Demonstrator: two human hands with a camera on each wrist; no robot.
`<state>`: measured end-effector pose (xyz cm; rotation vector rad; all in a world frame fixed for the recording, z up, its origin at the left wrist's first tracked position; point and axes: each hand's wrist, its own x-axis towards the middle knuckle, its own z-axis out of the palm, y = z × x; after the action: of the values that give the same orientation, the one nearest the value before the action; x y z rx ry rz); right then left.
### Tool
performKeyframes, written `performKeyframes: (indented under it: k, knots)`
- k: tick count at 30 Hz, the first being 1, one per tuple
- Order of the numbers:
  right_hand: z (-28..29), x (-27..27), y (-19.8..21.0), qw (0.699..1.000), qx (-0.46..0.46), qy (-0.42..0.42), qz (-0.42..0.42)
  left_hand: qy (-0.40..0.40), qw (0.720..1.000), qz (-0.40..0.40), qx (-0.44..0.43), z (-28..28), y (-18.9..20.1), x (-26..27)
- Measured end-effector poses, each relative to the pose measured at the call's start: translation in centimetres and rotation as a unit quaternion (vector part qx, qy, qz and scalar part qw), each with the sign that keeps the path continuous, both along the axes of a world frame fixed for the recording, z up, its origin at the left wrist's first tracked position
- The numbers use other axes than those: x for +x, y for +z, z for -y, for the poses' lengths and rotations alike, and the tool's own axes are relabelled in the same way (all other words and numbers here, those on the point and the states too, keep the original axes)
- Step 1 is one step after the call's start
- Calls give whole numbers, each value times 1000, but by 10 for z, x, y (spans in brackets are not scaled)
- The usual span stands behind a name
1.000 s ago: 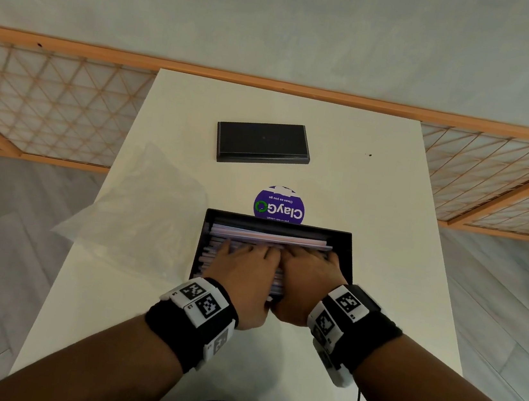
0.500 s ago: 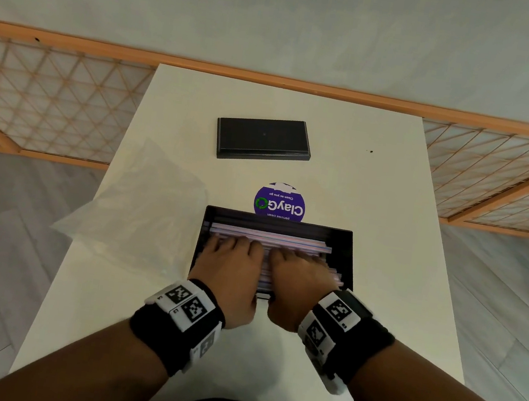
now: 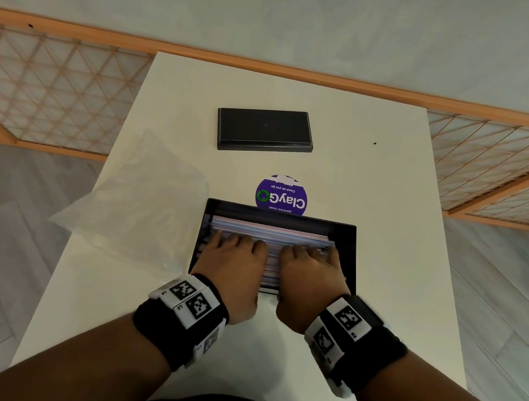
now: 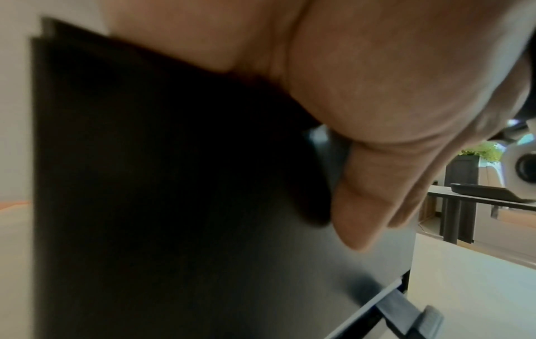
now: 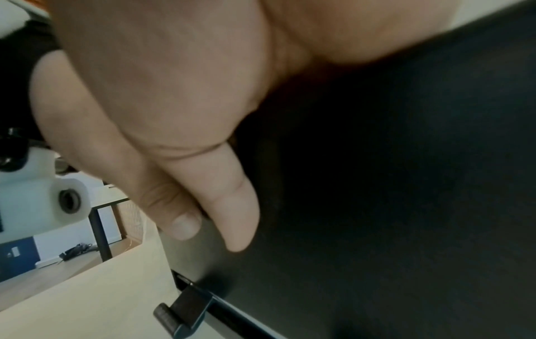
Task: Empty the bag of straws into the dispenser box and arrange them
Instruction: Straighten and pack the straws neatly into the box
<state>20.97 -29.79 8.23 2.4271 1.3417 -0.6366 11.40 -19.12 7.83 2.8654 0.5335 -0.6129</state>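
A black dispenser box [image 3: 347, 255] stands open-topped in the middle of the white table [image 3: 391, 200], with pale pink and blue straws [image 3: 272, 231] lying crosswise inside. My left hand [image 3: 231, 260] and right hand [image 3: 311, 270] lie side by side, palms down, fingers stretched over the straws. In the left wrist view my left thumb [image 4: 374, 195] rests on the box's dark front wall [image 4: 174, 206]. The right thumb [image 5: 232, 206] lies likewise on that front wall [image 5: 406, 206]. The straws under my palms are hidden.
An empty clear plastic bag [image 3: 141, 204] lies left of the box, hanging over the table's left edge. The black lid [image 3: 264, 129] sits farther back, and a purple round sticker [image 3: 281, 195] is just behind the box. A small black tab [image 5: 185, 309] juts from the box's front bottom.
My hands, pressed together at the middle of the box a second ago, have slid apart sideways over the straws, leaving a gap between them. The box has not moved.
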Motion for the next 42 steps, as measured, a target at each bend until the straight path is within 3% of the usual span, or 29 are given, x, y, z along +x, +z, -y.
performKeyframes:
  k: [6, 13, 35, 42]
  knots:
    - [-4, 9, 4, 999, 19, -10, -44, 17, 998, -29, -52, -8, 1, 13]
    - [-8, 13, 6, 996, 38, -30, -74, 21, 999, -11, -41, -6, -4, 10]
    - [-12, 10, 9, 995, -4, -35, -92, 41, 997, -39, -60, -8, -4, 11]
    - [-12, 8, 6, 996, 37, -34, -76, 32, 998, -24, -48, -7, -4, 10]
